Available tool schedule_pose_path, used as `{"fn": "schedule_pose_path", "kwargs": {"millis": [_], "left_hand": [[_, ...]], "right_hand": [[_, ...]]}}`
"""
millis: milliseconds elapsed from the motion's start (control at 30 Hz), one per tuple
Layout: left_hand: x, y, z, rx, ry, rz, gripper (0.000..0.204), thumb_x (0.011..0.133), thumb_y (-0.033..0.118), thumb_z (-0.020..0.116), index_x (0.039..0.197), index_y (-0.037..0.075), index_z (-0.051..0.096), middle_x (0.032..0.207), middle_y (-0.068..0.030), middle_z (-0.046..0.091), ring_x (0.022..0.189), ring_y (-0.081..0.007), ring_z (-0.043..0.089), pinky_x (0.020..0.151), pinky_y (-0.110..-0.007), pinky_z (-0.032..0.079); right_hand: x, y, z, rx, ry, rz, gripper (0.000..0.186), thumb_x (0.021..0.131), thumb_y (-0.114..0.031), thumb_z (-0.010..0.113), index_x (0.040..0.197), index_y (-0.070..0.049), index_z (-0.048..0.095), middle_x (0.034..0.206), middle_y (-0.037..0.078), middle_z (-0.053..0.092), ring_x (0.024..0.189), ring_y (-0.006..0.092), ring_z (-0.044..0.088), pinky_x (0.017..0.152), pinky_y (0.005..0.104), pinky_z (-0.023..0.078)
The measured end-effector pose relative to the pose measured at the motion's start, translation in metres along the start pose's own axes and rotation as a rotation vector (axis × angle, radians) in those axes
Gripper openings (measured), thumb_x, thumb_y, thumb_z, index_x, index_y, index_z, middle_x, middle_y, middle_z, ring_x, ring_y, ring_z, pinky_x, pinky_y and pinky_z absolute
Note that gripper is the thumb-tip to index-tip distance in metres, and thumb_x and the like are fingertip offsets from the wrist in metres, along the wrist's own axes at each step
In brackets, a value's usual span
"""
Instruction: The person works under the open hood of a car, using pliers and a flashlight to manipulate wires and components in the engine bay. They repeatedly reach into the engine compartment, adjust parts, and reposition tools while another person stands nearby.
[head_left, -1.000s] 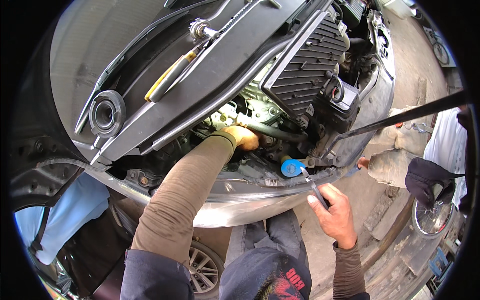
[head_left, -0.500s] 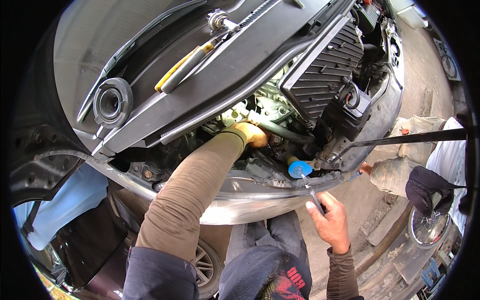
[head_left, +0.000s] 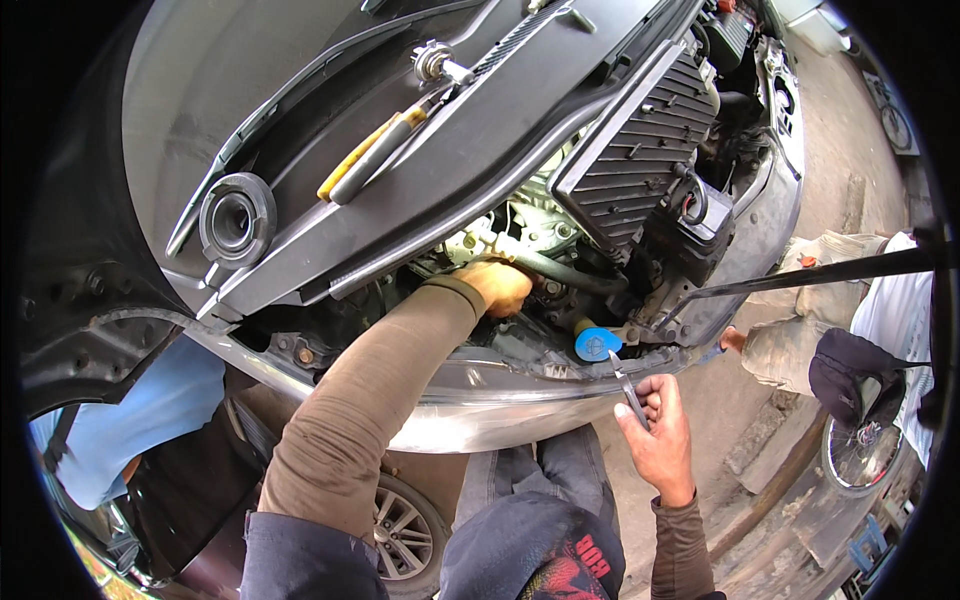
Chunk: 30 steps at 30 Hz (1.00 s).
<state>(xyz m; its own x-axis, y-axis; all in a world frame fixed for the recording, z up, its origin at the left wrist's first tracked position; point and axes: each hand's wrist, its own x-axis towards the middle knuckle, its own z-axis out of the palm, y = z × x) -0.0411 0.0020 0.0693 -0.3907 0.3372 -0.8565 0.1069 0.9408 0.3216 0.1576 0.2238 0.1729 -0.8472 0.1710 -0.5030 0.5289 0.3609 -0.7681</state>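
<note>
My left hand (head_left: 500, 287) reaches into the engine bay beside a dark hose (head_left: 575, 272). Its fingers are bent down among the parts and hidden, so what they touch does not show. In my right hand (head_left: 660, 428), closed in front of the bumper, is a slim, knife-like metal tool (head_left: 626, 387) with a pale, pointed end. That tip lies in view just by the blue reservoir cap (head_left: 597, 344).
On the cowl rest yellow-and-grey-handled pliers (head_left: 372, 155), a headlight bulb (head_left: 433, 62) and a round rubber cover (head_left: 238, 221). A ribbed black air-filter box (head_left: 640, 150) borders the bay. A prop rod (head_left: 810, 275) crosses the right. People are at both sides.
The whole view has shifted slightly. My left hand stays in the engine bay, and my right hand still grips the tool beside the blue cap.
</note>
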Motion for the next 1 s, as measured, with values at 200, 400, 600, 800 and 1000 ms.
{"fn": "schedule_pose_path", "kwargs": {"millis": [200, 400, 600, 800, 1000], "left_hand": [[-0.004, 0.005, -0.001, 0.146, -0.043, 0.006, 0.034, 0.089, 0.015, 0.055, 0.119, 0.012, 0.071, 0.128, -0.0148, 0.066, 0.118, -0.0330, 0.062, 0.099, -0.044, 0.050], [-0.013, 0.001, 0.009, 0.168, 0.161, 0.171, 0.030, 0.090, 0.015, 0.051, 0.109, 0.007, 0.072, 0.116, -0.0192, 0.069, 0.110, -0.0347, 0.066, 0.098, -0.044, 0.051], [-0.007, -0.002, 0.004, 0.222, 0.030, 0.007, 0.029, 0.085, 0.005, 0.062, 0.111, 0.007, 0.074, 0.120, -0.0185, 0.069, 0.112, -0.0341, 0.066, 0.098, -0.043, 0.052], [0.015, -0.026, 0.020, 0.319, 0.400, 0.231, 0.025, 0.089, 0.009, 0.055, 0.111, 0.007, 0.067, 0.114, -0.0165, 0.066, 0.104, -0.0308, 0.066, 0.093, -0.040, 0.052], [0.030, -0.026, 0.017, 0.430, 0.731, 0.266, 0.022, 0.090, 0.012, 0.050, 0.110, 0.009, 0.054, 0.102, -0.0132, 0.057, 0.090, -0.0284, 0.062, 0.083, -0.038, 0.050]], "right_hand": [[0.005, -0.007, 0.004, -0.018, -0.085, -0.014, 0.038, 0.088, -0.009, 0.070, 0.121, 0.000, 0.054, 0.089, 0.010, 0.066, 0.074, 0.0141, 0.062, 0.068, 0.0301, 0.051], [0.009, -0.007, 0.007, -0.092, -0.077, -0.018, 0.035, 0.087, -0.012, 0.071, 0.117, 0.002, 0.059, 0.095, 0.015, 0.066, 0.082, 0.0221, 0.064, 0.077, 0.0341, 0.052], [0.021, -0.018, 0.009, -0.166, -0.074, -0.121, 0.036, 0.089, -0.017, 0.071, 0.115, 0.004, 0.059, 0.102, 0.020, 0.066, 0.094, 0.0340, 0.066, 0.084, 0.0388, 0.051], [0.027, -0.016, 0.010, -0.175, -0.056, -0.166, 0.036, 0.088, -0.020, 0.072, 0.113, 0.004, 0.060, 0.099, 0.020, 0.066, 0.091, 0.0346, 0.066, 0.082, 0.0391, 0.051], [0.021, -0.007, 0.009, -0.142, -0.040, -0.182, 0.033, 0.089, -0.017, 0.071, 0.114, 0.002, 0.061, 0.089, 0.008, 0.061, 0.077, 0.0179, 0.055, 0.071, 0.0312, 0.047]]}}
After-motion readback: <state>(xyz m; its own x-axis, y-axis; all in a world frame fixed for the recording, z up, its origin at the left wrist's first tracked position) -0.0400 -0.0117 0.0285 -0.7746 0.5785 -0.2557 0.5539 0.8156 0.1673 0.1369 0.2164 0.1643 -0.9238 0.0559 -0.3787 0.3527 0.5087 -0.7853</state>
